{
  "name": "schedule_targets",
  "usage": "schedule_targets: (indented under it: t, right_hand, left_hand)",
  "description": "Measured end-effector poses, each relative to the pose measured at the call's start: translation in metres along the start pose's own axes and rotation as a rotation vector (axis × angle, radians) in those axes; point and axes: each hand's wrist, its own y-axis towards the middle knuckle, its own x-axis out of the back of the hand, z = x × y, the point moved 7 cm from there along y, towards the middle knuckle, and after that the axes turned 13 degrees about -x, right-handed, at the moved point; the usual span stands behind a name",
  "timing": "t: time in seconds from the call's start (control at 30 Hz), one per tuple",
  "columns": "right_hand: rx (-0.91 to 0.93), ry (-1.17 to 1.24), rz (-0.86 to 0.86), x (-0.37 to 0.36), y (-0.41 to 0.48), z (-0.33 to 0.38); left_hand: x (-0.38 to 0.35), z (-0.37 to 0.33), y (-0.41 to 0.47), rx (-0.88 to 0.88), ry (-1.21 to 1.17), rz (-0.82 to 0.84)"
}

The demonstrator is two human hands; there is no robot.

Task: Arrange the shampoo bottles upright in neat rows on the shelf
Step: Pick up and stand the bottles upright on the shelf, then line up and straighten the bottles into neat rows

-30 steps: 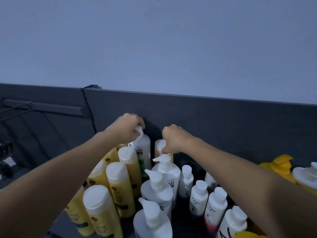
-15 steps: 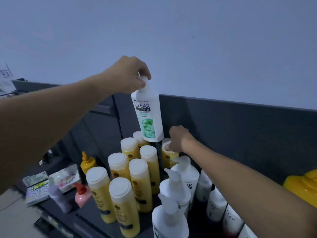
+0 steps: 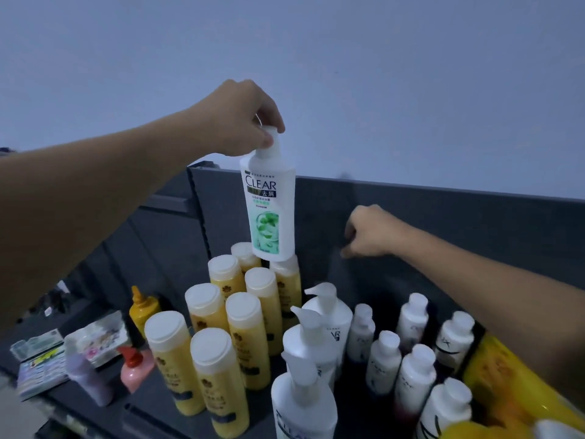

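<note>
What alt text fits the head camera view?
The left hand holds a white shampoo bottle by its cap, above rows of upright yellow bottles on a dark shelf; the right hand hovers empty beside it.

8 yellow btls, 3 pump btls, 7 small white btls, 1 Clear btl.

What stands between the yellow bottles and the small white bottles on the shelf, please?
In the head view, three white pump bottles stand in a line between the yellow bottles and the small white bottles.
</note>
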Motion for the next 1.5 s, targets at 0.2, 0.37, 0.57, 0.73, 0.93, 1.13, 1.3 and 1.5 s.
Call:
schedule_targets:
  t: [0.2,0.37,0.57,0.73,0.93,1.13,1.3,1.5]
  right_hand:
    - [-0.081,-0.001,-0.039,0.049,-0.044,-0.066]
    - [-0.096,0.016,-0.040,0.048,-0.078,-0.089]
    - [-0.104,0.018,-0.031,0.031,-0.096,-0.101]
    - [-0.102,0.015,-0.004,0.015,-0.099,-0.106]
    - [-0.090,0.014,0.033,0.004,-0.114,-0.108]
    - [-0.103,0.012,0.057,0.002,-0.140,-0.113]
    - [-0.107,-0.015,0.051,0.003,-0.158,-0.111]
    - [-0.064,-0.118,0.139,-0.011,-0.207,-0.093]
  left_hand:
    - [-0.038,-0.030,0.018,-0.032,-0.166,-0.042]
    - [-0.089,-0.051,0.018,-0.084,-0.216,0.011]
    - [-0.144,-0.052,0.006,-0.128,-0.171,0.136]
    - [-0.187,-0.044,-0.012,-0.155,-0.132,0.242]
    - [-0.236,-0.039,-0.035,-0.177,-0.128,0.357]
    - [-0.241,-0.033,-0.038,-0.186,-0.121,0.377]
    - [-0.205,-0.046,-0.039,-0.126,-0.171,0.270]
    - [-0.152,-0.142,-0.085,-0.336,-0.330,0.171]
